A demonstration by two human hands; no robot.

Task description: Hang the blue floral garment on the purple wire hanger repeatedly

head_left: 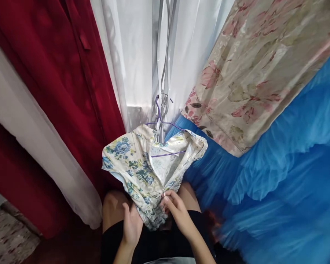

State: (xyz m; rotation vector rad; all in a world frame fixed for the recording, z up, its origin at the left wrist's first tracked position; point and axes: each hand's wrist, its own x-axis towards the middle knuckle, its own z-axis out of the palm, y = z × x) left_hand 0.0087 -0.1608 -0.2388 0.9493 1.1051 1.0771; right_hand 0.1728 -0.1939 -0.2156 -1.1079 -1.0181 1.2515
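A small white garment with blue and yellow flowers [143,165] hangs on a purple wire hanger [161,121] in front of me. My right hand [178,212] pinches the garment's front opening near its lower end, fingers pressed together on the cloth. My left hand [132,223] lies against the garment's lower left side, fingers curled on the fabric. Both hands are over my lap, just below the hanging garment.
A dark red garment [71,84] and a white sheer cloth [41,146] hang at the left. White curtain fabric [132,51] hangs behind. A beige floral cloth [253,69] and blue ruffled tulle [286,183] fill the right. A patterned floor shows at lower left.
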